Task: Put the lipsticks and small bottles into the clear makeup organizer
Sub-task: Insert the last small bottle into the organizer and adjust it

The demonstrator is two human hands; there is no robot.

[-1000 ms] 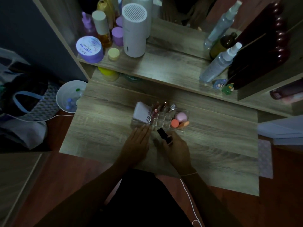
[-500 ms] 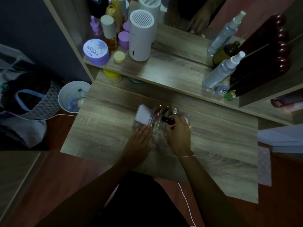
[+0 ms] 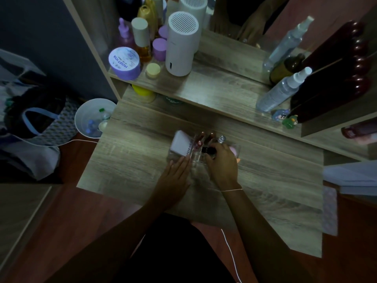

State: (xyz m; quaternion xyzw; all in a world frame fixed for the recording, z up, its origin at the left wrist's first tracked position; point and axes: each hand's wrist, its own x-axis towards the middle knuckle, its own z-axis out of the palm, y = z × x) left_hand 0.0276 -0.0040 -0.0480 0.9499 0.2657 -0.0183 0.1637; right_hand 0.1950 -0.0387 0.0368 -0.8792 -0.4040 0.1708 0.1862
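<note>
Dim, bluish and underexposed, with soft detail, dark corners, and straight edges bowed by the wide-angle lens.

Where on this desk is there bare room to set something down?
Bare wood lies right of the right hand, out to the desk edge, and left of the left hand toward the white bin. Crowded: the clear organizer between the hands, and the shelf's left end around the white cylinder.

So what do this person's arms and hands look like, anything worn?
Both forearms are bare, with no sleeves in view. The right hand has a thin, light-coloured string bracelet around the wrist. The left hand shows no ring, watch or glove. Dim light hides finer details.
</note>
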